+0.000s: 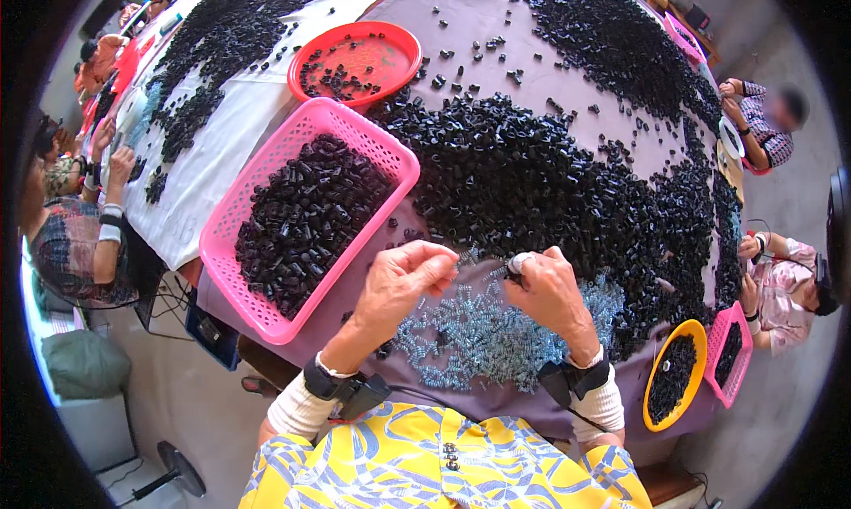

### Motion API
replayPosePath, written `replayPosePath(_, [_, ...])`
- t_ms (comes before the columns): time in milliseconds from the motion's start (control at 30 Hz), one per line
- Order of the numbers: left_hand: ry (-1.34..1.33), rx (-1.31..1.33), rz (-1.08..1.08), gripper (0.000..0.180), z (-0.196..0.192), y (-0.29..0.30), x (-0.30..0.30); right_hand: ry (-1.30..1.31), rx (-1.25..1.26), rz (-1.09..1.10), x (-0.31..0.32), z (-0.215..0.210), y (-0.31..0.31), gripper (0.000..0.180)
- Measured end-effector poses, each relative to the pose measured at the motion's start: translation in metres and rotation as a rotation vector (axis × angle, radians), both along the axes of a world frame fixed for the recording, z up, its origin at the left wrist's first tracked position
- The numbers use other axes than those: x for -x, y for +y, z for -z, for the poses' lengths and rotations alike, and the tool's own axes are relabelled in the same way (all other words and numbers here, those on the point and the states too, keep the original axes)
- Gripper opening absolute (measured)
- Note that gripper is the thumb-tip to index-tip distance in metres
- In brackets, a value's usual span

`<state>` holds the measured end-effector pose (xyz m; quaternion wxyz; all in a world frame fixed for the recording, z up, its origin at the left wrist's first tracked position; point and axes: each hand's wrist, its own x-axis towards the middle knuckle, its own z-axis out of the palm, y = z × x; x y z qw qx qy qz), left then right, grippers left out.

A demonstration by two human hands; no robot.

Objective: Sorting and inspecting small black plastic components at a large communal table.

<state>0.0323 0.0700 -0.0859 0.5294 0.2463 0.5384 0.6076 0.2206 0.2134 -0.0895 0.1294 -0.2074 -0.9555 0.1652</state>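
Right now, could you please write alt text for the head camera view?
Left hand and right hand pinch small parts above a pile of silvery springs; black parts cover the table, with a pink basket alongside.

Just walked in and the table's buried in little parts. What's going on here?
A person holds both hands over a heap of small silvery springs. The left hand pinches a spring; the right hand grips a small black piece. A pink basket of black pieces sits left, and a big black pile lies beyond. Others work along the table edges.
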Motion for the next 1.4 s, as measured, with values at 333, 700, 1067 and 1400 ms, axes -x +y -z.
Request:
replayPosePath(333, [-0.068, -0.186, -0.078, 0.025, -0.005, 0.017, -0.008, 0.473, 0.359, -0.047, 0.053, -0.03, -0.008, 0.017])
replayPosePath(700, [-0.013, -0.123, -0.179, 0.021, -0.001, 0.003, 0.007, -0.032, -0.103, -0.34, 0.06, 0.032, -0.028, 0.011])
replayPosePath(1067, [0.034, -0.086, -0.168, 0.022, 0.002, -0.001, 0.005, 0.145, 0.267, -0.214, 0.057, 0.007, -0.014, 0.012])
replayPosePath(1400, [0.216, -0.07, -0.053, 0.019, -0.004, 0.009, -0.009, 0.496, 0.334, -0.117, 0.054, -0.022, -0.008, 0.021])
